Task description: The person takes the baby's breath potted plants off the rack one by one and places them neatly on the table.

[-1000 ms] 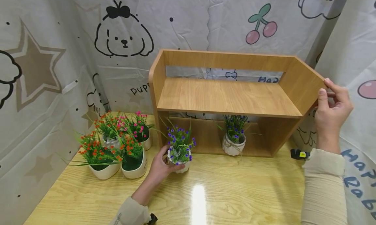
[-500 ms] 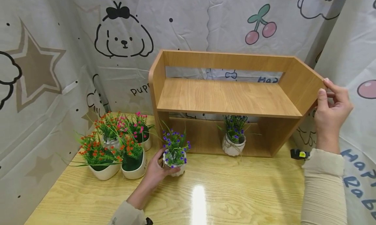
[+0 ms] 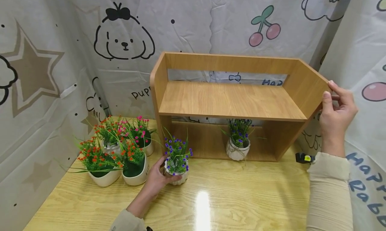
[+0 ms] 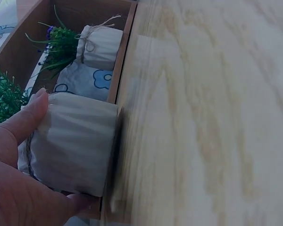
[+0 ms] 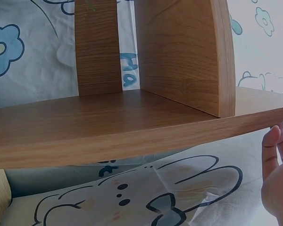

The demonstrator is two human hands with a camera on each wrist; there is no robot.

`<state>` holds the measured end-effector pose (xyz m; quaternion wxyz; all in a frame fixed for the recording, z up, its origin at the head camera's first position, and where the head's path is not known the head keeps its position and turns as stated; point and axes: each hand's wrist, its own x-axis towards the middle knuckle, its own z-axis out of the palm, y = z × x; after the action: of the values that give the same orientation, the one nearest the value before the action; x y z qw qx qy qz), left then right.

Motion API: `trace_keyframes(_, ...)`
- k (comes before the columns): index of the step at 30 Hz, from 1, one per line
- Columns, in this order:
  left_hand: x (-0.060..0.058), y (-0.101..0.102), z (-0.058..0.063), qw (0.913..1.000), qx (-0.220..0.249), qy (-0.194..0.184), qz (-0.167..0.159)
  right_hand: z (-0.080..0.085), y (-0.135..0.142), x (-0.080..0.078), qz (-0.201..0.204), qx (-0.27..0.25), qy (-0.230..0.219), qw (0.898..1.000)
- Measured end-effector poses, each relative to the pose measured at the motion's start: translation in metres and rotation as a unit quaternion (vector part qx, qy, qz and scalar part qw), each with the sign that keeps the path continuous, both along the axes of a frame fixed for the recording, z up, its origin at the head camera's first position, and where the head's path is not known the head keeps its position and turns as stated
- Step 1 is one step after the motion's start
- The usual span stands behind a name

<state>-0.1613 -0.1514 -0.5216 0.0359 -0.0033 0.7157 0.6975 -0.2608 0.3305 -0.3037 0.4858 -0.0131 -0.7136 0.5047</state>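
My left hand [image 3: 155, 180] grips a small white ridged pot of purple flowers [image 3: 177, 155] in front of the shelf's lower left end. In the left wrist view, thumb and fingers lie around the white pot [image 4: 75, 141], which has a cord about it. My right hand [image 3: 337, 115] holds the front edge of the right side panel of a two-tier wooden shelf [image 3: 229, 98], thumb and index finger at the edge. A similar twine-tied pot of purple flowers [image 3: 238, 149] stands on the shelf's lower tier, right of the middle.
Left of the shelf, several white pots with orange flowers [image 3: 132, 174] and one with pink flowers [image 3: 146, 147] stand grouped on the wooden table [image 3: 241, 197]. A small black and yellow object [image 3: 304, 158] lies by my right sleeve. Printed cloth [image 3: 187, 23] hangs behind.
My left hand has drawn the purple-flowered pot a little left and toward me, away from the shelf. My right hand stays at the panel edge; the head view has shifted slightly.
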Motion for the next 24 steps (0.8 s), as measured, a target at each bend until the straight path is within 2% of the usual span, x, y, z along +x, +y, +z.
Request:
trace_keyframes(13, -0.0014, -0.0032, -0.0045, 1.0000, -0.004, 0.003, -0.008, -0.0011, 0.0028, -0.0042, 0.006, -0.006, 0.013, 1.000)
trace_keyframes(24, -0.0010, -0.0039, -0.0047, 0.9990, -0.045, 0.003, 0.004, -0.0017, 0.0012, -0.0035, 0.003, -0.009, 0.010, 1.000)
